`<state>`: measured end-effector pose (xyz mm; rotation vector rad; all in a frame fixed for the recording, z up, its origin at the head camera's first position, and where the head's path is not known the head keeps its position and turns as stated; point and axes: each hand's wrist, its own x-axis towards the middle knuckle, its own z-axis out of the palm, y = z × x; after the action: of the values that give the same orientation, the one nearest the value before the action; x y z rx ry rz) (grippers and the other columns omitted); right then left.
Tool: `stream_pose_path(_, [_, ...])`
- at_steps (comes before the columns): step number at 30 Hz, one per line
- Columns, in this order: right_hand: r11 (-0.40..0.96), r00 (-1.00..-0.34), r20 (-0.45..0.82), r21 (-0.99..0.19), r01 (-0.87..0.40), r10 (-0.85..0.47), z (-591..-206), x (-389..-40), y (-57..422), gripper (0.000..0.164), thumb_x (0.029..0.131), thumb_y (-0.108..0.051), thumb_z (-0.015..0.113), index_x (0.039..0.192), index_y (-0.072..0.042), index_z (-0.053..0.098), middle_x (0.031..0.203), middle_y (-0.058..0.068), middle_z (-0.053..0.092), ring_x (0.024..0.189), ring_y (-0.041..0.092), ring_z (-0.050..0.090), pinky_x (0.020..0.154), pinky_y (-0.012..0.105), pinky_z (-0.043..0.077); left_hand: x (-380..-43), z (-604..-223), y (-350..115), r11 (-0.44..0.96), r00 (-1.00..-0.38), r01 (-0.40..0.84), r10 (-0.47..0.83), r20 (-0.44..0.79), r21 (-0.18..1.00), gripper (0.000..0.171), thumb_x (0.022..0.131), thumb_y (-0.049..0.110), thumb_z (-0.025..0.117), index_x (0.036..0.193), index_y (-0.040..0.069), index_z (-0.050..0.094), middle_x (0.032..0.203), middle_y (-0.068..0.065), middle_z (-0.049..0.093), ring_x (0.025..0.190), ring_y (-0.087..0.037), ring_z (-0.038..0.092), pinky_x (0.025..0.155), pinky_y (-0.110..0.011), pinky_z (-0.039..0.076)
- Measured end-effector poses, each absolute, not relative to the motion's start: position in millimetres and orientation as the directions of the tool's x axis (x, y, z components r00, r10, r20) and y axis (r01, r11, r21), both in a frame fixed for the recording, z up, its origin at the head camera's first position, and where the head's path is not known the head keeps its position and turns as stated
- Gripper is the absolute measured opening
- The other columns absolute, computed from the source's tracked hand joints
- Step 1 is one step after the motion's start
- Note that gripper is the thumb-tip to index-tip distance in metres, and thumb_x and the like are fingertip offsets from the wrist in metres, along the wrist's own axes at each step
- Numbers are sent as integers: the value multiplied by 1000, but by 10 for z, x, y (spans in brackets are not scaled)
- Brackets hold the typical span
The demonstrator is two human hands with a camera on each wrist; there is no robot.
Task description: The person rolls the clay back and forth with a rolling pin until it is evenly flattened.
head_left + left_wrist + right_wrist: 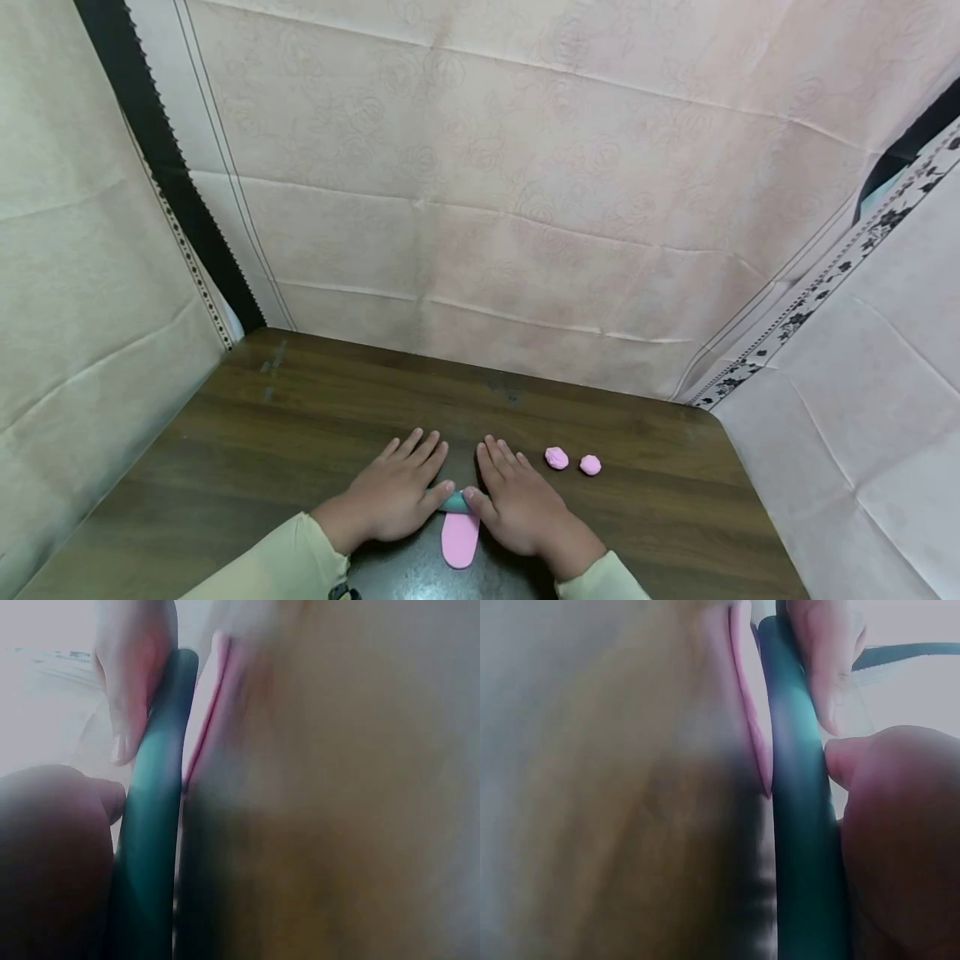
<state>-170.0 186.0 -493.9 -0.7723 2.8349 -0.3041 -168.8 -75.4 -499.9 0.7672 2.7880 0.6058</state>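
A teal rolling pin (pixel 455 502) lies crosswise over a flat, elongated strip of pink modelling clay (pixel 460 542) on the table. My left hand (pixel 397 492) rests on the pin's left part with its fingers stretched forward, and my right hand (pixel 521 504) does the same on the right part. Between the two thumbs the middle of the pin shows; its ends are hidden under the hands. In the left wrist view, the pin (pixel 154 802) stands against the edge of the thin clay sheet (pixel 208 712). The right wrist view shows the clay (pixel 751 705) along the pin's other side.
Two small pink clay lumps, one nearer (pixel 557 457) and one farther right (pixel 590 465), sit beyond the right hand on the brown wooden table (pixel 300 450). Pale patterned cloth (pixel 487 208) hangs behind the table and along both sides.
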Motion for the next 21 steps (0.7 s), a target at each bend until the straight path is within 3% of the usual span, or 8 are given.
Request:
stream_pose_path(8, [842, -838, -184, -298, -450, -514, -4921, -1871, 1854, 81, 120, -64, 23, 181, -10, 19, 191, 10, 11, 178, 32, 12, 140, 61, 22, -1907, -4991, -768, 794, -847, 432, 520, -109, 429, 78, 120, 65, 29, 180, 15, 29, 190, -9, 17, 177, -39, 8, 140, -65, 17])
stream_pose_path(21, [851, -821, -254, -283, -443, -512, -4888, -1939, 1867, 83, 119, -68, 20, 182, -14, 15, 191, 6, 7, 178, 29, 9, 141, 59, 20, -1970, -4937, -768, 794, -830, 427, 534, -162, 432, 77, 119, 64, 30, 180, 16, 28, 191, -9, 13, 178, -38, 4, 141, -65, 15])
